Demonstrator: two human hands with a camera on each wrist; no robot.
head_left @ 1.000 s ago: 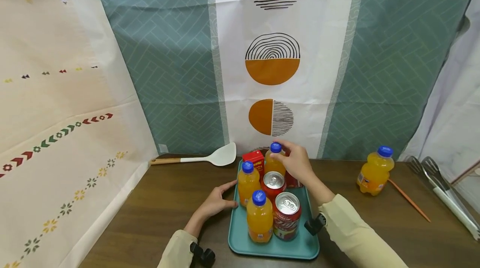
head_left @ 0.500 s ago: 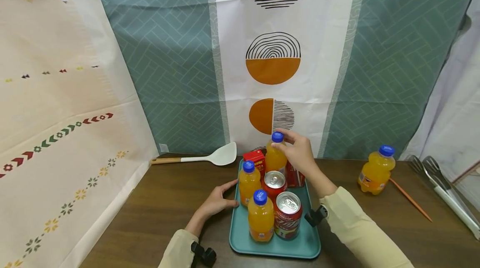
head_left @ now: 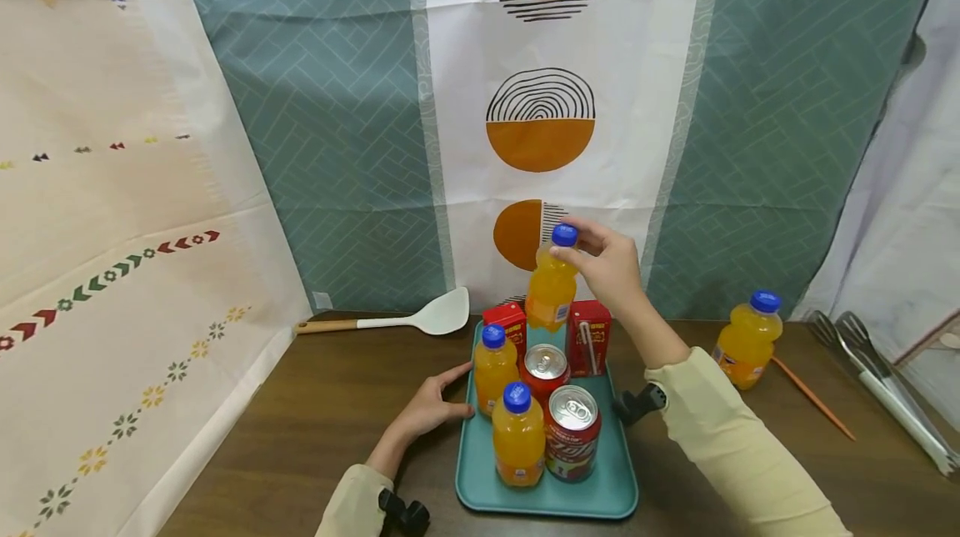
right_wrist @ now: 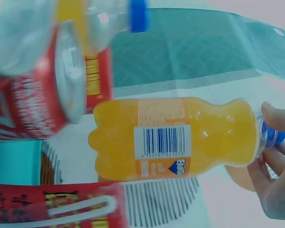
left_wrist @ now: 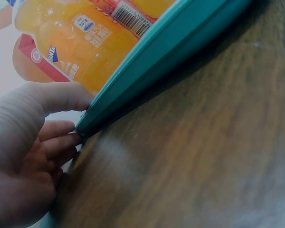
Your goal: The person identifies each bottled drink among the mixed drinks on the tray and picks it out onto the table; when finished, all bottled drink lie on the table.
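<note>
The left hand (head_left: 431, 408) rests its parted thumb and fingers against the left edge of the tray (head_left: 618, 474). Past the red cans (head_left: 573, 437), the right hand (head_left: 613, 266) pinches the orange drink bottle (head_left: 551, 291) around its cap and neck, slightly tilted above the tray's far end. Seemingly full, it is probably weighty for its size, smooth and slightly squeezable; the narrow neck suits a pinch, though the base could swing. Fingers cover part of the cap; the right wrist view crops that hand.

Dark wooden table (head_left: 300, 437), 2 teal panels (head_left: 322, 128) flanking white strip (head_left: 543, 187), cream patterned cloth (head_left: 142, 195)
</note>
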